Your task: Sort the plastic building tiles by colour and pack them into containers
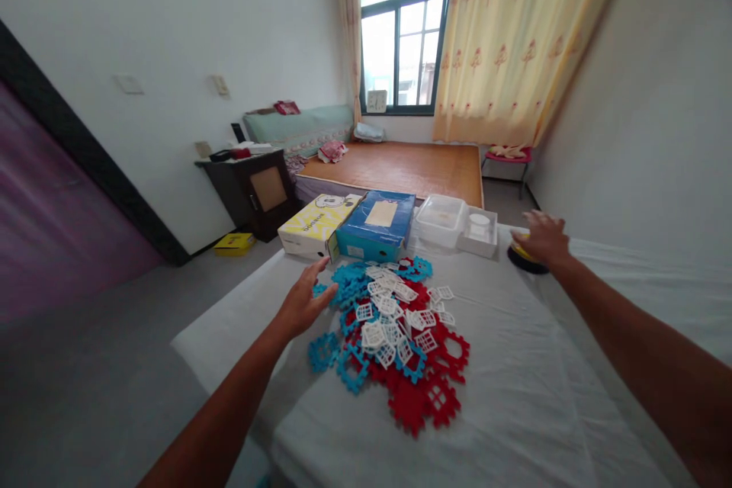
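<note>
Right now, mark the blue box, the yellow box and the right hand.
blue box point(354, 229): head view, on its top face, near the left edge.
yellow box point(312, 226): head view, on its yellow top face.
right hand point(543, 238): head view, on the back of the hand.

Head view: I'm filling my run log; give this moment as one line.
left hand open, beside tile pile | right hand on yellow-black disc | blue box behind pile
</note>
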Demonstrator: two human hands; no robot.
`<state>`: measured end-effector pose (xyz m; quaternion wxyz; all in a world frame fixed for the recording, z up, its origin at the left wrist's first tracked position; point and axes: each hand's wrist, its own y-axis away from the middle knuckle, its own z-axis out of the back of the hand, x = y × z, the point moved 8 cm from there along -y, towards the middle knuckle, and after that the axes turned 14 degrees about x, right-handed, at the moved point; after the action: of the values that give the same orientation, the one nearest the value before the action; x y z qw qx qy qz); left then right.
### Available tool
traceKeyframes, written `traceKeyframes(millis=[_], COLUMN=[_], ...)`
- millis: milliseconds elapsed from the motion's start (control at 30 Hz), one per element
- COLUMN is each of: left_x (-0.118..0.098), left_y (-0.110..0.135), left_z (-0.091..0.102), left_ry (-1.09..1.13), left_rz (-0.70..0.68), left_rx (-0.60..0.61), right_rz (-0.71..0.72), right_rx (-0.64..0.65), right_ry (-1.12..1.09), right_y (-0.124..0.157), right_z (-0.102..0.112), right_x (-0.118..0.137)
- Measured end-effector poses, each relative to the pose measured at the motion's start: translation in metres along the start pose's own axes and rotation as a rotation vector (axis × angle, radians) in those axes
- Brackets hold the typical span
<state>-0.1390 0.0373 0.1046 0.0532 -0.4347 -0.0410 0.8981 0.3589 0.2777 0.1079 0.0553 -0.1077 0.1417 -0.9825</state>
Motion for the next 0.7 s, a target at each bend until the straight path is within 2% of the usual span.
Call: traceKeyframes(millis=[33, 67, 167, 233, 300, 400, 500, 600, 700], left_x=[0.002, 0.004, 0.010, 0.013, 0.016, 0.020, 0.028, 0.035, 0.034], left_y=[-0.006, -0.012, -0.037, -0.054, -0.066, -0.076, -0.078, -0.080, -0.092], left_z=[0.000, -0.001, -0.013, -0.022, -0.028, -0.031, -0.031, -0.033, -0.038], left_ry=[0.031, 0.068, 0.191, 0.237, 0.249, 0.262, 0.360, 0.526, 0.615], left_rz=[0.006, 0.014, 0.048, 0.059, 0.063, 0.084, 0.181, 0.324, 0.412], left_rx=[0.000, 0.002, 0.035, 0.050, 0.043, 0.034, 0.010, -0.010, 0.024], right_rz=[0.112, 0.260, 0.661, 0.771, 0.753, 0.679, 0.673, 0.567, 0.349], right_rx=[-0.070, -0.075, 0.094, 0.191, 0.241, 0.263, 0.299, 0.225, 0.078], right_ry=[-0.022, -0.060, -0.154, -0.181, -0.183, -0.172, -0.176, -0.181, -0.224], right_y=[0.006, 0.015, 0.051, 0.072, 0.078, 0.069, 0.053, 0.033, 0.017], right_z=[0.011, 0.017, 0.007, -0.008, -0.024, -0.039, -0.039, -0.015, 0.020], right_x=[0.032, 0.071, 0.194, 0.255, 0.291, 0.311, 0.314, 0.301, 0.272])
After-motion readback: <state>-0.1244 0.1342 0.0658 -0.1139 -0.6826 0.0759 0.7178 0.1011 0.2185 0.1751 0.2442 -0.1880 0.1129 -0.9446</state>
